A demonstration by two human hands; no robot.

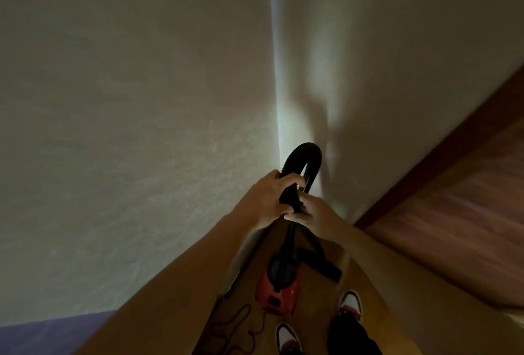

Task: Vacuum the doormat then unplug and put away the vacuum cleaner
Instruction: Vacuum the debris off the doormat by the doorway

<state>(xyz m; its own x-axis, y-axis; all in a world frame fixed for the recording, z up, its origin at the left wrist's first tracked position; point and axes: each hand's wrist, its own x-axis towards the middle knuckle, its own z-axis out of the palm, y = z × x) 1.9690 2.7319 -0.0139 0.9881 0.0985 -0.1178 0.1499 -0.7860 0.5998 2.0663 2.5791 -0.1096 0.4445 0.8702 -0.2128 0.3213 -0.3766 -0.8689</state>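
Note:
A red canister vacuum cleaner [276, 289] stands on the wooden floor in a wall corner, just ahead of my shoes. Its black ribbed hose [304, 155] arcs up in a loop against the wall. My left hand [268, 199] grips the black handle end of the hose, fingers wrapped over it. My right hand [310, 211] holds the same black part from below and to the right, touching the left hand. A black tube with the floor nozzle [326, 265] slants down to the floor right of the vacuum. The black power cord [235, 326] lies in loose loops on the floor.
Pale walls [141, 128] meet in a corner straight ahead. A dark wooden door or panel [453, 199] runs along the right. My two shoes [350, 305] stand just behind the vacuum. A purple surface [42, 335] shows at the bottom left.

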